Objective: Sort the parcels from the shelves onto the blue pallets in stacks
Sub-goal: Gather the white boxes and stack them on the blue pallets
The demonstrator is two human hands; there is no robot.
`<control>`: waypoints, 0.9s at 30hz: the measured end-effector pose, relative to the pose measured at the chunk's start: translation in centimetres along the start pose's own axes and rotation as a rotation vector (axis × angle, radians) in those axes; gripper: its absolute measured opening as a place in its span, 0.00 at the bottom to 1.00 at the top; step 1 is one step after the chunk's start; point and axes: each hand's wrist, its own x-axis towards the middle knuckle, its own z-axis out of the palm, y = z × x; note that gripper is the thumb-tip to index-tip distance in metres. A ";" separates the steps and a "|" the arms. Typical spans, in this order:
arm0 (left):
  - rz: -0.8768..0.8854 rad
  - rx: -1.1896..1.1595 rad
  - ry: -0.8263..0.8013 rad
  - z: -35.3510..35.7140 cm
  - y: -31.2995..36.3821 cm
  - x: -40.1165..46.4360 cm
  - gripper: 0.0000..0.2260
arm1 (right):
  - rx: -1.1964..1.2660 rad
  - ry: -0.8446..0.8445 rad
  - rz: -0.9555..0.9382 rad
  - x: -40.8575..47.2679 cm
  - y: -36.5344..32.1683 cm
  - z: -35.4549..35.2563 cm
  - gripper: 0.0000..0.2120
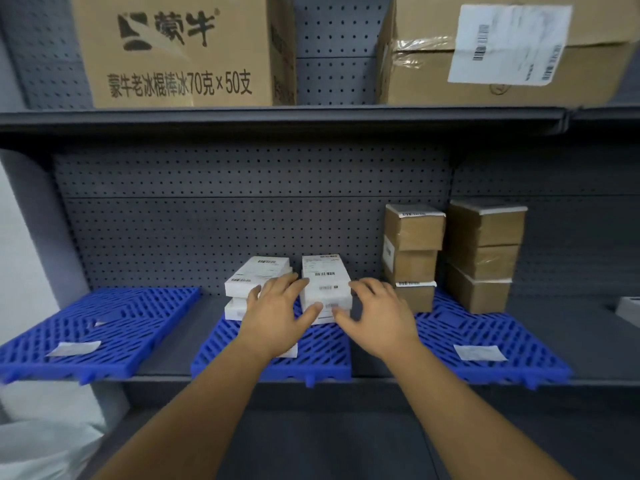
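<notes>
We have both hands at the right-hand stack of white parcels [325,289] on the middle blue pallet [322,355]. Our left hand [277,317] lies with its fingers loosely spread, fingertips against the stack's left side and the thumb reaching across its near edge. Our right hand [377,313] mirrors it: fingers spread and a little bent just right of the stack, thumb pointing in toward the same near edge. Neither hand is wrapped round a parcel; we judge they bracket the stack to square it up, so the top parcel sits flush.

Just beyond our left fingertips stands a second white stack [258,284], set close so both share one pallet. Past our right fingers, brown cartons stand in two columns [412,254] and [483,251] on the right pallet [485,334], apparently one kind to a pallet. Well left of our left hand, the left pallet [97,327] carries only a paper slip [74,348]. Above our fingers, on the upper shelf [277,114], wait a large printed carton [180,50] and a labelled taped carton [502,50].
</notes>
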 end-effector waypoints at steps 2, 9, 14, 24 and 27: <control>0.015 -0.039 -0.017 0.1 1.1 -1.5 0.26 | -0.023 -0.022 -0.007 -2.1 0.2 -1.2 0.31; 0.114 -0.128 -0.077 0.5 5.9 -5.1 0.27 | -0.088 -0.052 0.041 -8.3 2.2 -5.7 0.32; 0.199 -0.176 -0.067 0.4 10.7 -4.8 0.31 | -0.121 -0.023 0.095 -10.8 5.5 -9.0 0.31; 0.314 -0.211 -0.168 4.6 24.1 -4.2 0.27 | -0.139 0.047 0.226 -16.1 16.7 -14.8 0.34; 0.324 -0.221 -0.207 6.3 28.6 -4.2 0.27 | -0.143 0.045 0.251 -17.5 20.9 -16.6 0.37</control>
